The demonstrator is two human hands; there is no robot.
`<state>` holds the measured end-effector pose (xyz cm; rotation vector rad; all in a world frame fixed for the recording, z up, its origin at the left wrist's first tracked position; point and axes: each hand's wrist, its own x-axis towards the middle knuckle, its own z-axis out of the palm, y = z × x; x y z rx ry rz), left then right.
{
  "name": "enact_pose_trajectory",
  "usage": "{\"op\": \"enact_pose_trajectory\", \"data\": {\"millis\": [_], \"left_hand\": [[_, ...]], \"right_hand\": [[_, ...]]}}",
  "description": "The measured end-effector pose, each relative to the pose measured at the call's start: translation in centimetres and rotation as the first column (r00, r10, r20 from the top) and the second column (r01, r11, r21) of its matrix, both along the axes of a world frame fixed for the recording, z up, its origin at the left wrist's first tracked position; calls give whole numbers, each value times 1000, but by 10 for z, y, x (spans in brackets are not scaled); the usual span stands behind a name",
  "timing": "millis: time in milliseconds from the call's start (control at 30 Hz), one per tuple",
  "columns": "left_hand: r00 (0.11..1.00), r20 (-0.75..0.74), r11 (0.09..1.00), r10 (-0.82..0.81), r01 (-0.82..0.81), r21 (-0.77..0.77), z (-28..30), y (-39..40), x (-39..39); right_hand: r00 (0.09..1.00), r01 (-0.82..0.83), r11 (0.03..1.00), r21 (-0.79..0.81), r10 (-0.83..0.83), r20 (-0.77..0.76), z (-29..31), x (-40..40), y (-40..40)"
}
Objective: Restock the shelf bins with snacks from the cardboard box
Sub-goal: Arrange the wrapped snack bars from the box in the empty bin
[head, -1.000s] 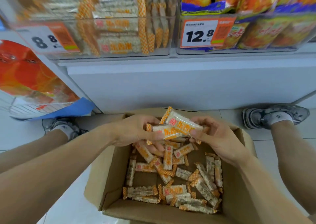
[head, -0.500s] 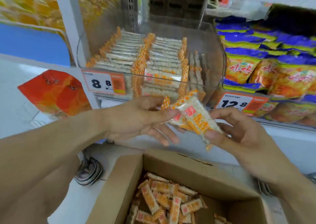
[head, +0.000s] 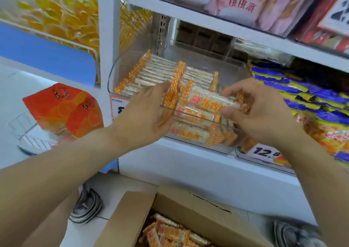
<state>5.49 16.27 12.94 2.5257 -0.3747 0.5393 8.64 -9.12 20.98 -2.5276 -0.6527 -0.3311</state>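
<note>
Change: carried up from over the cardboard box (head: pixel 190 211) to the front lip of the clear bin (head: pixel 190 114) since a second ago; view lifted with it, so only the box's far end showed at the bottom.
Left hand (head: pixel 145 112): fingers curled around the orange checkered ends of a few snack bars (head: pixel 209 100), thumb on top; gripping, probably to keep the ends squared up.
Right hand (head: pixel 264 111): fingertips pinching the opposite ends of the same bars, closed on them, palm hanging over the bin's front right corner.
Snack bars: held level between both hands, just above bars already lying in the bin's front; a two-ended hold most likely so the small stack would not fan out.
Bin: neat rows beyond the fingers, looser bars under them.
Box: below the wrists, more bars inside; restocking judged not yet finished.
Beside the right hand: blue-and-yellow bags (head: pixel 302 95).
</note>
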Motion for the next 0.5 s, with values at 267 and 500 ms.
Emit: {"op": "enact_pose_trajectory", "data": {"millis": [267,500], "left_hand": [[998,59,987,-24,15,157,-4,-10,6],[998,63,984,-20,8,176,-3,-17,12]], "right_hand": [[995,-38,991,-131,26,-92,-5,25,3],[960,-215,948,-237,161,-230,-8,33,4]]}}
